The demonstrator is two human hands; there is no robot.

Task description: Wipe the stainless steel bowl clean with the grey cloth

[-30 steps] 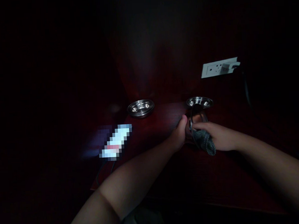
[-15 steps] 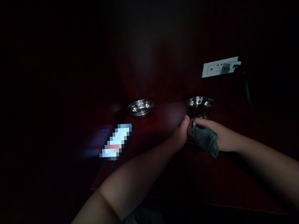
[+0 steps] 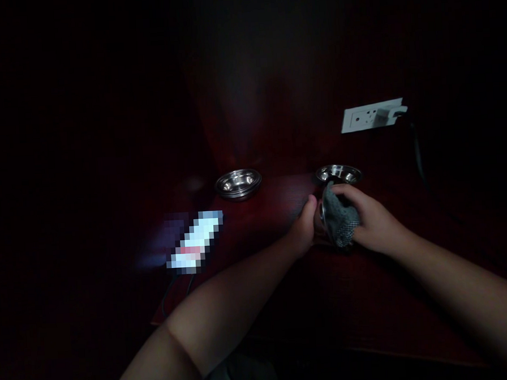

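Observation:
The scene is very dark. My left hand [image 3: 303, 227] grips a small steel bowl [image 3: 322, 216] tilted on its edge over a dark red wooden table [image 3: 283, 279]. My right hand [image 3: 372, 220] presses a grey cloth [image 3: 339, 222] against the bowl's inside, fingers curled round the cloth. Most of the bowl is hidden by the cloth and my hands. Just behind them sits another steel bowl [image 3: 338, 174]. A stack of steel bowls [image 3: 238, 183] rests further left.
A lit, blurred-out phone [image 3: 195, 241] lies at the table's left edge with a cable hanging below it. A white wall socket [image 3: 371, 116] with a plug and dark cord is on the back panel at right.
My right hand has swept the grey cloth up from the bowl's lower rim to cover its face. My left hand and the bowl stayed put.

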